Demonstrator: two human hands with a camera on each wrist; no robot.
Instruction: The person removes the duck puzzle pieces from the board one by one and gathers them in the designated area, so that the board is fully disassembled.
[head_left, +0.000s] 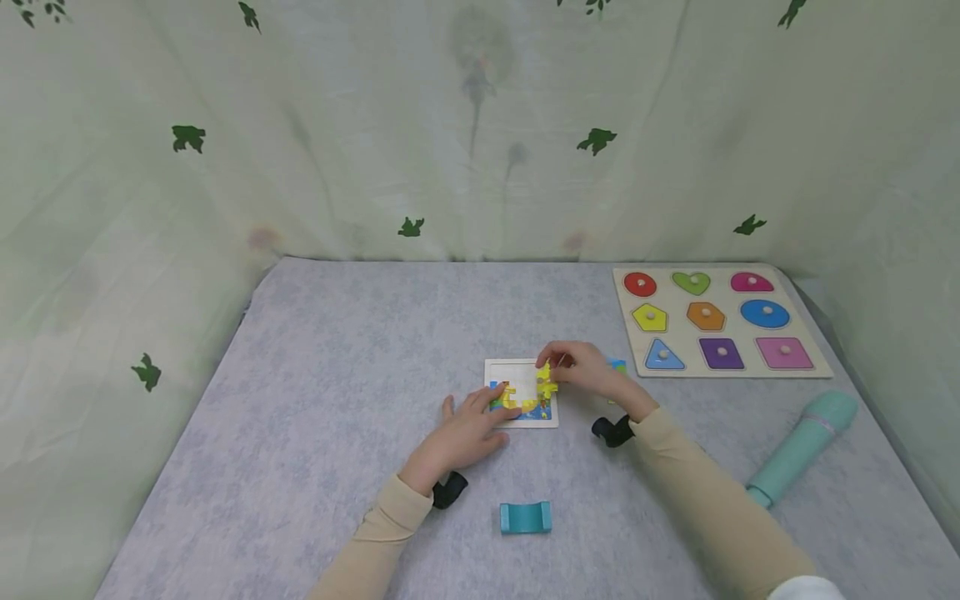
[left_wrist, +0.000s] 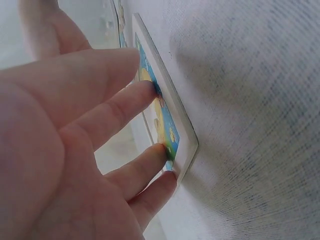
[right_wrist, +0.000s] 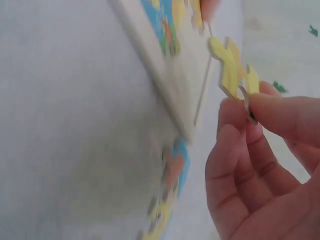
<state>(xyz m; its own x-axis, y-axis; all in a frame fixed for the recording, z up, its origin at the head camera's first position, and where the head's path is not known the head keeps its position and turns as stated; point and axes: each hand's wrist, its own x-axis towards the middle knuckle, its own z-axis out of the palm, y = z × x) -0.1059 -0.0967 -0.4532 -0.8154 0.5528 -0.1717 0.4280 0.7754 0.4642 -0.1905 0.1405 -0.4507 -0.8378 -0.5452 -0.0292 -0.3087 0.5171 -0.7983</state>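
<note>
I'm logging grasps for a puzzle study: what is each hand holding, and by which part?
The right hand pinches a yellow jigsaw piece by its lower edge. The left hand holds nothing.

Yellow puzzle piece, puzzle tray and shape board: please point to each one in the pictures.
yellow puzzle piece [right_wrist: 231, 70], right wrist view, on its flat yellow face.
puzzle tray [left_wrist: 186, 134], left wrist view, on its white frame edge.
shape board [head_left: 817, 357], head view, on its bare right border.

We see a matt grey woven cloth covering the bench [head_left: 322, 375], its weave fine and slightly rough. The small white-framed square jigsaw board [left_wrist: 186, 131] looks like smooth painted wood with glossy printed pieces. The yellow jigsaw piece [right_wrist: 231, 70] looks like thin card.
</note>
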